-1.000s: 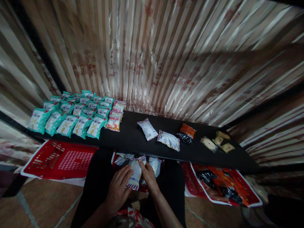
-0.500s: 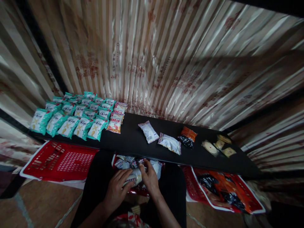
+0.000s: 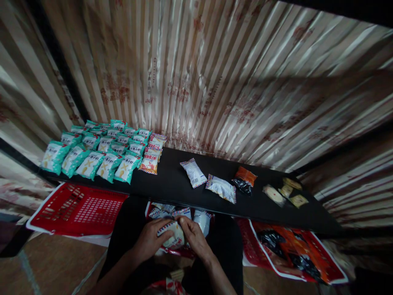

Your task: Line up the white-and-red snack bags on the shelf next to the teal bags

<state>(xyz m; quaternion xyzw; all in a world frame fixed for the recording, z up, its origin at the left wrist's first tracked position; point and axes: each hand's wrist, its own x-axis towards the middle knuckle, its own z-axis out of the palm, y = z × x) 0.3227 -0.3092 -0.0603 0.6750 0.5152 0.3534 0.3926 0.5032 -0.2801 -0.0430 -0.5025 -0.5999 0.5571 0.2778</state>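
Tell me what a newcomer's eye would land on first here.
Probably the rows of teal-and-white plastic snack packets crowding the left end of the long black table. Behind it, a brown-and-pale striped, shiny curtain with reddish prints fills the upper view. Then, low in the middle, the left hand and right hand hold a pale plastic packet with a striped edge.

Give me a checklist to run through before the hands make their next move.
1. Left hand gripping the striped packet: ok.
2. Right hand at that packet's edge: ok.
3. Packet's seals intact: cannot tell, fingers cover part of it.
4. Teal packets in rows on the black table: ok.
5. Two pale packets lined up with those rows: not ok, lying askew farther right.
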